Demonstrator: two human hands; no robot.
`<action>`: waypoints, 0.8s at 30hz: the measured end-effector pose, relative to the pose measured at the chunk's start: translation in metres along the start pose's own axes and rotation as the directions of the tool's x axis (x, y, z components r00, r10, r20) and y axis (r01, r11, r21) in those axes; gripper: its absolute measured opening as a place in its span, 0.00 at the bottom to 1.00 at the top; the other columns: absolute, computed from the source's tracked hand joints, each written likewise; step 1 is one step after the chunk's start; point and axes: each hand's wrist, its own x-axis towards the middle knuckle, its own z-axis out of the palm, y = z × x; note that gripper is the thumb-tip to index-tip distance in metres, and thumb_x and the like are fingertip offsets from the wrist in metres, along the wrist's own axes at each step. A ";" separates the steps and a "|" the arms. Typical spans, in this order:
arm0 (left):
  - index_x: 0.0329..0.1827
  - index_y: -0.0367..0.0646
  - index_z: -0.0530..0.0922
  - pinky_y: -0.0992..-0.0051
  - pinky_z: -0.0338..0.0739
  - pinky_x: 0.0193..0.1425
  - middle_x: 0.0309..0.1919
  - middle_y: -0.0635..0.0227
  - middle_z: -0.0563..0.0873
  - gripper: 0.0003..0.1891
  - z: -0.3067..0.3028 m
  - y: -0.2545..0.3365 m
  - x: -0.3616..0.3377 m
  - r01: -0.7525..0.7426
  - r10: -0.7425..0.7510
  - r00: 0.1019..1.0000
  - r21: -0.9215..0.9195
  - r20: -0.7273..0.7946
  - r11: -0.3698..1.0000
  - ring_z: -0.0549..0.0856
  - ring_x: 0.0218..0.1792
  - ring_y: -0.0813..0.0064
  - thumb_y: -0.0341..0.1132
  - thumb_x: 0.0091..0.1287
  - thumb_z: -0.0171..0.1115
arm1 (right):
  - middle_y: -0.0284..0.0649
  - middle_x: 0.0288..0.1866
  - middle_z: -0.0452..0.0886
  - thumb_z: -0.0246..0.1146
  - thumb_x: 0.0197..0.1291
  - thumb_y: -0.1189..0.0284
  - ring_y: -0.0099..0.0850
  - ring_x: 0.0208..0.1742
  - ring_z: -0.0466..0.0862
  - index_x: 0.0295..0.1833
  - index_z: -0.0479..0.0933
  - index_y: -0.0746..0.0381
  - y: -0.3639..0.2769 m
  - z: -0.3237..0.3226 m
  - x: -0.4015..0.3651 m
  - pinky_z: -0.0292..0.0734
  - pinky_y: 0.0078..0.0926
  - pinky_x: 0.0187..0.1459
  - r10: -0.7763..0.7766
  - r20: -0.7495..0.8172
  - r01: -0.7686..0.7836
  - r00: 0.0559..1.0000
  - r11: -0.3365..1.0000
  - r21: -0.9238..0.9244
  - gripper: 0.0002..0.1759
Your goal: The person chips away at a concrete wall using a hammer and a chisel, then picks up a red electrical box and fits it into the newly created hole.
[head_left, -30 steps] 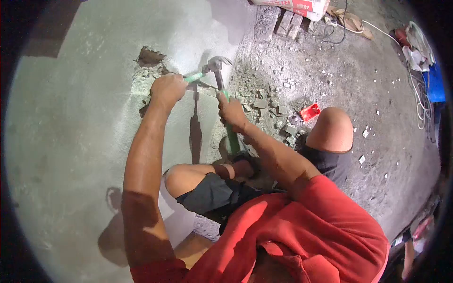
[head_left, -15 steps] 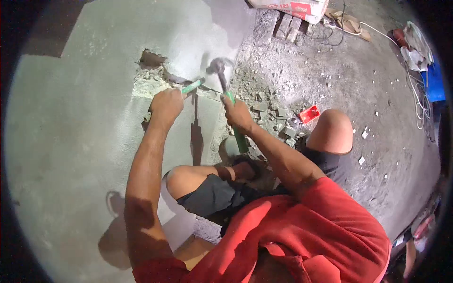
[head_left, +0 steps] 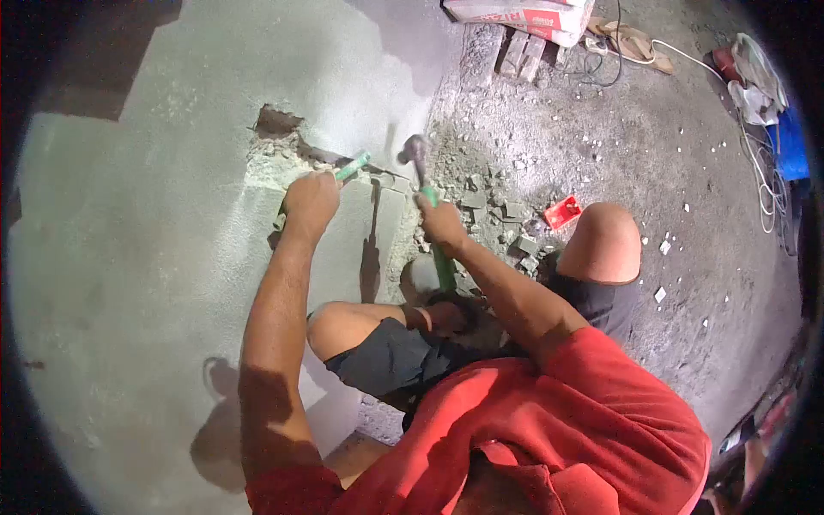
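Observation:
My left hand (head_left: 312, 202) is wrapped round a green chisel (head_left: 353, 166), held against the broken part of the grey plastered wall (head_left: 197, 206). A rough hole (head_left: 279, 123) opens in that wall just above the hand, with a chipped groove running right from it. Its working tip is hidden by my hand. In my right hand (head_left: 443, 225) is a hammer (head_left: 418, 163) with a green handle and a dark head. The hammer head is slightly blurred and stands apart from the chisel, to its right.
Broken rubble (head_left: 493, 206) lies along the wall's foot. A red plastic box (head_left: 562, 212) sits on the floor by my knee. Farther off are a printed sack (head_left: 524, 15) on wooden slats, a loose cable (head_left: 661, 47), a white plastic bag (head_left: 760, 81) and a blue object (head_left: 794, 146).
The hammer head has moved right and slightly down, away from the chisel's end. My left hand still grips the chisel at the wall. The view has shifted slightly.

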 end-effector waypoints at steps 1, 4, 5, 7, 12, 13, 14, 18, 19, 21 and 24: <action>0.37 0.38 0.85 0.61 0.83 0.38 0.30 0.52 0.88 0.17 0.020 -0.001 -0.004 -0.003 0.002 1.000 -0.018 -0.025 1.000 0.90 0.34 0.55 0.41 0.73 0.54 | 0.33 0.18 0.72 0.59 0.67 0.45 0.29 0.15 0.72 0.27 0.73 0.60 0.003 -0.010 0.010 0.70 0.31 0.20 -0.079 -0.062 0.061 0.995 0.967 -0.248 0.28; 0.48 0.36 0.80 0.62 0.83 0.36 0.32 0.46 0.87 0.16 0.086 0.027 -0.048 0.120 -0.126 0.971 -0.040 -0.203 0.992 0.90 0.35 0.56 0.39 0.76 0.49 | 0.34 0.20 0.71 0.59 0.68 0.47 0.28 0.16 0.72 0.32 0.73 0.61 -0.020 -0.030 -0.008 0.69 0.29 0.20 -0.032 -0.077 0.054 0.996 0.948 0.313 0.26; 0.48 0.36 0.80 0.62 0.83 0.36 0.32 0.46 0.87 0.16 0.091 0.031 -0.054 0.116 -0.121 0.970 -0.037 -0.211 0.993 0.90 0.35 0.56 0.39 0.76 0.49 | 0.35 0.20 0.71 0.59 0.68 0.48 0.27 0.17 0.72 0.33 0.72 0.61 -0.027 -0.036 -0.010 0.68 0.28 0.19 -0.016 -0.123 0.059 0.992 0.933 0.355 0.25; 0.51 0.36 0.76 0.62 0.82 0.34 0.33 0.46 0.87 0.16 0.083 0.043 -0.045 0.304 -0.360 0.933 -0.521 -0.006 0.798 0.89 0.36 0.55 0.41 0.76 0.51 | 0.36 0.22 0.71 0.60 0.68 0.49 0.26 0.18 0.71 0.35 0.71 0.61 -0.034 -0.060 -0.003 0.68 0.27 0.19 0.008 -0.097 0.035 0.995 0.901 0.432 0.24; 0.48 0.35 0.76 0.58 0.81 0.34 0.33 0.43 0.85 0.16 0.089 0.078 -0.051 0.455 -0.449 0.829 -0.868 0.332 0.200 0.87 0.35 0.46 0.43 0.74 0.55 | 0.35 0.23 0.71 0.58 0.69 0.50 0.26 0.19 0.70 0.35 0.71 0.60 -0.025 -0.065 -0.008 0.67 0.25 0.21 0.030 -0.045 -0.014 0.999 0.943 0.333 0.23; 0.48 0.35 0.76 0.56 0.80 0.33 0.32 0.43 0.85 0.16 0.094 0.089 -0.053 0.357 -0.517 0.853 -0.805 0.075 0.473 0.86 0.34 0.43 0.43 0.74 0.56 | 0.34 0.23 0.71 0.58 0.69 0.50 0.26 0.19 0.70 0.35 0.71 0.60 -0.030 -0.062 -0.014 0.67 0.25 0.21 0.028 -0.006 -0.024 1.000 0.933 0.360 0.23; 0.48 0.35 0.76 0.56 0.80 0.33 0.32 0.43 0.85 0.16 0.100 0.098 -0.062 0.364 -0.522 0.849 -0.812 0.088 0.456 0.86 0.34 0.43 0.43 0.74 0.56 | 0.33 0.22 0.71 0.58 0.69 0.50 0.26 0.18 0.70 0.32 0.71 0.60 -0.035 -0.059 -0.020 0.67 0.26 0.21 0.071 0.005 -0.068 0.997 0.930 0.360 0.24; 0.49 0.35 0.76 0.53 0.77 0.33 0.32 0.42 0.85 0.16 0.101 0.093 -0.083 0.150 -0.280 0.955 -0.664 -0.093 0.732 0.85 0.34 0.41 0.43 0.74 0.55 | 0.34 0.20 0.73 0.61 0.68 0.52 0.24 0.18 0.72 0.28 0.72 0.60 -0.046 -0.048 -0.032 0.69 0.26 0.21 -0.009 -0.008 0.010 1.000 0.995 0.102 0.23; 0.49 0.35 0.76 0.52 0.77 0.33 0.32 0.42 0.84 0.16 0.104 0.088 -0.084 0.194 -0.377 0.924 -0.768 -0.066 0.611 0.85 0.34 0.40 0.43 0.74 0.55 | 0.34 0.20 0.73 0.61 0.68 0.52 0.24 0.18 0.72 0.28 0.72 0.60 -0.043 -0.046 -0.034 0.69 0.26 0.21 -0.007 -0.007 0.008 1.000 0.995 0.096 0.23; 0.49 0.36 0.76 0.51 0.77 0.36 0.33 0.41 0.84 0.17 0.108 0.081 -0.085 0.240 -0.415 0.910 -0.802 -0.011 0.547 0.85 0.36 0.39 0.44 0.75 0.54 | 0.33 0.22 0.75 0.64 0.66 0.57 0.23 0.19 0.75 0.32 0.74 0.62 -0.040 -0.043 -0.038 0.71 0.25 0.23 -0.244 0.043 0.247 0.969 0.962 -0.112 0.20; 0.49 0.38 0.76 0.48 0.76 0.44 0.37 0.37 0.84 0.18 0.110 0.072 -0.081 0.323 -0.485 0.869 -0.858 0.101 0.400 0.83 0.43 0.37 0.46 0.75 0.52 | 0.31 0.23 0.76 0.66 0.65 0.60 0.21 0.22 0.75 0.40 0.76 0.63 -0.046 -0.032 -0.047 0.72 0.24 0.24 -0.297 0.079 0.306 0.952 0.939 -0.155 0.16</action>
